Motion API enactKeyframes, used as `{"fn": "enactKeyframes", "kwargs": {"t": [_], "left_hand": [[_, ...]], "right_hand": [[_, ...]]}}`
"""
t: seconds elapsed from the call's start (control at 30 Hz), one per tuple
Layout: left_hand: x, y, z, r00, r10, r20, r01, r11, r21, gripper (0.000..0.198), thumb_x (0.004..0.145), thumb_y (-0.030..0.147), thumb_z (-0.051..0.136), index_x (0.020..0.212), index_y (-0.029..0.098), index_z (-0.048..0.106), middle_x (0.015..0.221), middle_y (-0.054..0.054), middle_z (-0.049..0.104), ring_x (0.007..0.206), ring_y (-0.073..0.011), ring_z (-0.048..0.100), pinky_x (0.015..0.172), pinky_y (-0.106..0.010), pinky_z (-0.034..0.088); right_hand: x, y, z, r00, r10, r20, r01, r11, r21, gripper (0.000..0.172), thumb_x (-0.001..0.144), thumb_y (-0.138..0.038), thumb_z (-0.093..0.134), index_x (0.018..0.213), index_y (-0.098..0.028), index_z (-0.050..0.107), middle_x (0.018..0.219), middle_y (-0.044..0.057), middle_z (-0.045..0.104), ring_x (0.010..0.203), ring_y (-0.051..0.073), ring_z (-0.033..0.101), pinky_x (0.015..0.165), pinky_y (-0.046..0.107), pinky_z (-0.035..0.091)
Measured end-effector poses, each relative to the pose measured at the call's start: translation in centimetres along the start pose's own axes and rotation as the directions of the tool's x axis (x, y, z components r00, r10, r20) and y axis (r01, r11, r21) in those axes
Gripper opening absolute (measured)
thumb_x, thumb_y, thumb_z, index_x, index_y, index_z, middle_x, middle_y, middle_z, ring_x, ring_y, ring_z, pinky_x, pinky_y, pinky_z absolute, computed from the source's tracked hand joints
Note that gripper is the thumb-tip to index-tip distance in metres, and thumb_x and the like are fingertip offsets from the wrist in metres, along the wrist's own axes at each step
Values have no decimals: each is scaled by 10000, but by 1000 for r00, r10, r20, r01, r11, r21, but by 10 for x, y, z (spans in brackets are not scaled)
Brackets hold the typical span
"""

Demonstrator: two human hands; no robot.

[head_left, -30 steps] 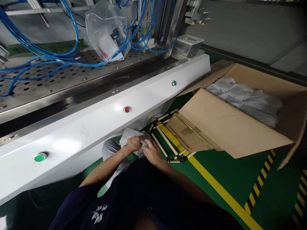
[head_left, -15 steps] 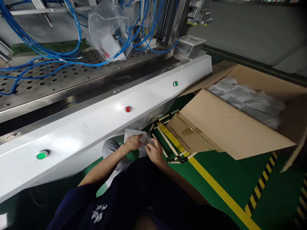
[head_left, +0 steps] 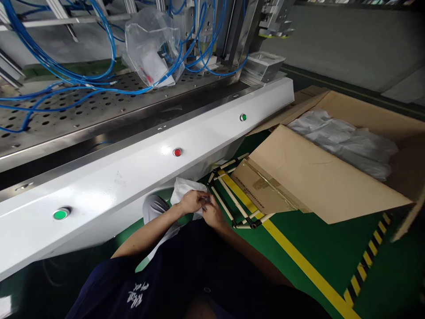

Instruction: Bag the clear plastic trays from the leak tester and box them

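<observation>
A: What's the L grip (head_left: 191, 201) on?

B: White sheet (head_left: 184, 189), crumpled, prob tissue or film, can't tell. L grip's closed on it. R grip (head_left: 212, 215) is right up against it, fingers curled in, but can't tell if it's clamped

A: Why so tight together?

B: Looks like the sheet's soft, so both stay close to keep it bunched. Grey-white bundle (head_left: 155, 209) sits just beside the L grip

A: What's by the R grip?

B: Cream tube frame (head_left: 223, 204) w/ black joints, flat on the green floor (head_left: 308, 261), across a yellow line (head_left: 292, 250). Cardboard box (head_left: 361, 110) is further right, flap (head_left: 308, 177) folded out over the frame's end, prob to keep the grey plastic bags (head_left: 341, 141) reachable

A: And ahead?

B: White machine panel (head_left: 113, 186) w/ red button (head_left: 177, 152), then perforated steel plate (head_left: 66, 115) under loose blue tubes (head_left: 66, 84)
</observation>
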State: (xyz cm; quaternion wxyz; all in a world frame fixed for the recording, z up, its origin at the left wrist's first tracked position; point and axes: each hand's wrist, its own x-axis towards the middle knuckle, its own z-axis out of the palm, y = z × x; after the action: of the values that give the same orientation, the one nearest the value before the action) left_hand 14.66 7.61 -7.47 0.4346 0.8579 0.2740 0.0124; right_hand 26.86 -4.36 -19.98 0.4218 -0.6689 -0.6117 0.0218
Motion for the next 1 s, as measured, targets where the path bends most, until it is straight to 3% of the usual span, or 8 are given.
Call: {"fn": "enactKeyframes", "kwargs": {"t": [0.33, 0.5, 0.6, 0.67, 0.73, 0.8, 0.83, 1.0], "left_hand": [[7, 9, 24, 995, 10, -95, -38, 952, -305, 381, 919, 156, 498, 1238, 107, 702, 1015, -91, 782, 891, -180, 729, 821, -271, 596], [-11, 27, 8, 997, 15, -70, -32, 969, -247, 499, 919, 273, 611, 1392, 118, 639, 874, -54, 744, 739, -175, 657, 741, -284, 564], [-42, 46, -13, 987, 73, -140, -97, 981, -168, 570, 962, 453, 634, 1459, 176, 596, 929, -58, 740, 808, -195, 668, 849, -323, 577], [-63, 49, -27, 923, 106, -370, -148, 985, -88, 458, 1006, 494, 564, 1339, 197, 668, 1053, -84, 742, 904, -197, 679, 930, -333, 575], [-80, 42, -37, 785, 64, -616, -112, 993, -39, 395, 1026, 505, 516, 1193, 204, 711, 1119, -100, 738, 989, -210, 676, 971, -351, 573], [-88, 26, -42, 684, -45, -728, -23, 996, -83, 415, 1007, 539, 541, 1198, 207, 700, 1224, -115, 722, 1115, -246, 666, 1008, -386, 580], [-90, 17, -42, 677, -121, -726, 17, 989, -149, 466, 985, 562, 574, 1270, 207, 674, 1323, -124, 694, 1210, -268, 649, 1037, -403, 581], [-79, -10, -30, 871, -407, -274, 116, 713, -692, 599, 978, 554, 576, 1466, 208, 537, 1543, -133, 601, 1411, -280, 597, 1136, -370, 572]], "right_hand": [[9, -10, -15, 998, 17, 63, -33, 966, 257, 260, 1002, -280, 606, 1195, -152, 723, 1182, 150, 712, 1158, 293, 699, 1020, 410, 611], [13, -23, -21, 983, 102, 153, -152, 918, 366, 320, 976, -297, 600, 1268, -178, 652, 1206, 123, 715, 1154, 266, 708, 984, 369, 631], [16, -28, -22, 981, 155, 114, -186, 916, 356, 267, 986, -309, 576, 1228, -222, 646, 1118, 91, 727, 1012, 240, 730, 869, 332, 655], [18, -28, -27, 985, 152, 84, -172, 917, 361, 303, 982, -326, 611, 1264, -226, 656, 1203, 111, 718, 1086, 256, 724, 920, 340, 647], [20, -28, -34, 991, 129, 39, -134, 922, 362, 400, 957, -331, 662, 1338, -207, 653, 1332, 143, 679, 1228, 293, 686, 1018, 380, 621], [22, -28, -43, 995, 98, -15, -87, 936, 342, 425, 953, -299, 674, 1365, -202, 657, 1404, 156, 643, 1314, 320, 642, 1072, 428, 598], [23, -29, -47, 997, 67, -36, -52, 941, 335, 414, 956, -282, 682, 1362, -206, 665, 1423, 157, 631, 1335, 331, 628, 1086, 447, 591], [30, -43, -59, 997, -52, -54, 67, 939, 338, 376, 974, -283, 723, 1342, -209, 695, 1379, 154, 632, 1291, 352, 644, 1062, 466, 607]]}}
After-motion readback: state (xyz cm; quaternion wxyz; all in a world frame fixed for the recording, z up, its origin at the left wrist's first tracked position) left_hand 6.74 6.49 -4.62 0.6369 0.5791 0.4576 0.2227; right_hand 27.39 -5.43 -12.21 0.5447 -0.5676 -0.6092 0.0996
